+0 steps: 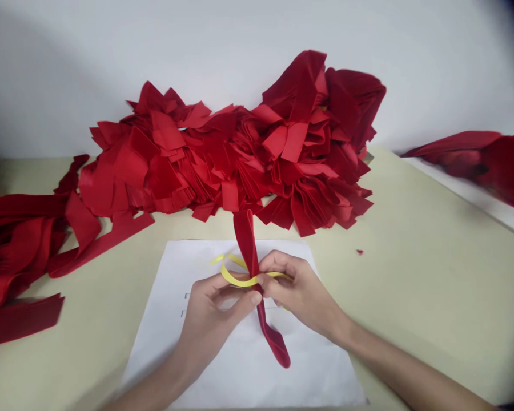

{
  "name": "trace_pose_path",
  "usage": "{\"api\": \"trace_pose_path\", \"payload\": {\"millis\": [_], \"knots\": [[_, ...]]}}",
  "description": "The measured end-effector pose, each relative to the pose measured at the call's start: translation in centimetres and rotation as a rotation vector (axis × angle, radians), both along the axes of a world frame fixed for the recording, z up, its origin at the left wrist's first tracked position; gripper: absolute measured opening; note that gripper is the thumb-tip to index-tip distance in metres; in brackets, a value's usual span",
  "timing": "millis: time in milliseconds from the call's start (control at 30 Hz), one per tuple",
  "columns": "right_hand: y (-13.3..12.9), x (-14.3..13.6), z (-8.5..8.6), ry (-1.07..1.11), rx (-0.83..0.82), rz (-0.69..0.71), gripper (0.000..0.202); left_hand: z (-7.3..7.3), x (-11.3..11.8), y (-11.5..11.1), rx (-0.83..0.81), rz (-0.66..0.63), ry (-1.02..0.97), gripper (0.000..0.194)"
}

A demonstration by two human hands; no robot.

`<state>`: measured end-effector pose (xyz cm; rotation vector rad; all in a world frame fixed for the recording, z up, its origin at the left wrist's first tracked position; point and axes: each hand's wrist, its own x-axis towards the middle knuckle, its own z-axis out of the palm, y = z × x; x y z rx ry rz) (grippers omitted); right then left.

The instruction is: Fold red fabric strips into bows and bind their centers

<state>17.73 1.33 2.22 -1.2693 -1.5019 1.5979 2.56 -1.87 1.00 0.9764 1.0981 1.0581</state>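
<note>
A folded dark red ribbon [246, 240] stands out above and below my fingers, pinched narrow at its middle. My left hand [218, 314] grips it there between thumb and fingers. A thin yellow ribbon [235, 279] curves across the front of the pinched part, with a loop to the left. My right hand [293, 288] has thumb and forefinger closed on the yellow ribbon, right at the red ribbon's middle. Beneath both hands lies a white paper sheet [154, 354] with a few printed lines.
A big heap of red ribbon pieces [223, 160] lies along the wall behind the sheet. More red ribbons [21, 240] are at the left edge. On the right, red fabric [497, 165] rests on a white surface [462, 191]. A tiny red scrap [360, 252] lies on the table [432, 285].
</note>
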Motion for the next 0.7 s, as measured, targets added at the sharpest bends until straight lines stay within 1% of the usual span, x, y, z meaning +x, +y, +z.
{"api": "trace_pose_path", "payload": {"millis": [100,167,233,267,300,333,367,433,500,533,567,600,633,700], "knots": [[-0.2,-0.1,-0.2,0.02,0.017,0.011,0.007,-0.2,0.0,0.1,-0.042,0.044,-0.02,0.009],[-0.2,0.0,-0.1,0.029,0.028,0.019,0.009,-0.2,-0.2,0.4,-0.075,0.048,-0.033,0.009],[0.3,0.4,0.1,0.054,0.007,0.063,0.012,0.0,-0.6,0.7,-0.091,-0.001,-0.073,0.009],[0.6,0.7,0.3,0.077,-0.023,0.115,0.014,0.2,-0.8,0.8,-0.094,-0.044,-0.1,0.009],[1.0,1.1,0.4,0.101,-0.061,0.187,0.014,0.4,-1.1,0.9,-0.103,-0.102,-0.123,0.009],[1.4,1.5,0.6,0.119,-0.104,0.278,0.015,0.6,-1.4,1.0,-0.125,-0.186,-0.139,0.008],[1.8,1.9,0.6,0.13,-0.148,0.373,0.014,0.9,-1.6,1.0,-0.151,-0.287,-0.141,0.008],[2.4,2.6,0.6,0.13,-0.232,0.544,0.014,1.4,-2.0,0.9,-0.189,-0.53,-0.1,0.009],[2.6,2.8,0.4,0.122,-0.286,0.645,0.015,1.7,-2.0,0.5,-0.19,-0.741,-0.023,0.01],[2.5,2.8,0.3,0.12,-0.296,0.667,0.015,1.6,-2.0,0.3,-0.187,-0.808,0.026,0.009],[2.4,2.8,0.3,0.113,-0.284,0.678,0.016,1.5,-1.8,0.0,-0.192,-0.845,0.081,0.008],[2.3,2.7,0.4,0.097,-0.251,0.682,0.015,1.2,-1.7,-0.2,-0.205,-0.848,0.14,0.007],[2.0,2.6,0.6,0.067,-0.195,0.674,0.013,0.9,-1.5,-0.4,-0.217,-0.819,0.195,0.006],[1.4,2.4,1.4,-0.049,-0.006,0.647,0.006,0.3,-1.2,-0.5,-0.219,-0.717,0.273,0.007]]}}
